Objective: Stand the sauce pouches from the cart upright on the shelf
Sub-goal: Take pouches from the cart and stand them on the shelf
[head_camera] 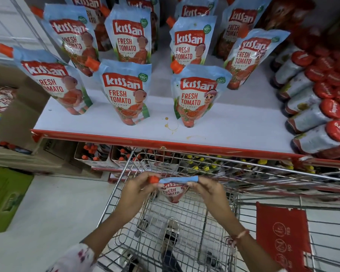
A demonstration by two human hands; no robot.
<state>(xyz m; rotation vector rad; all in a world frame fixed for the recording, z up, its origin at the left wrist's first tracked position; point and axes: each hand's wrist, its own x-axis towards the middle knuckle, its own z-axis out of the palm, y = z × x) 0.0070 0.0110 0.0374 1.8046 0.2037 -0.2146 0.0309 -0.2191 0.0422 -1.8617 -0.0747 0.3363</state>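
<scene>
I hold one blue-and-red ketchup pouch (172, 190) over the wire cart (186, 228), below the shelf's front edge. My left hand (139, 186) pinches its orange cap at the top left corner. My right hand (203, 188) grips the pouch's top right corner. Several matching pouches stand upright on the white shelf (224, 126) in rows; the nearest ones are at front left (57, 85), front middle (126, 95) and front right (196, 97). The cart basket under my hands looks empty of pouches.
The shelf has a red front lip (165, 143) and a sauce stain (172, 125) near the front. Jars with red lids (318, 107) lie stacked at the right. Cardboard boxes (18, 118) sit at the left, a green carton (4, 197) on the floor, and the cart's red child-seat flap (283, 236) at the right.
</scene>
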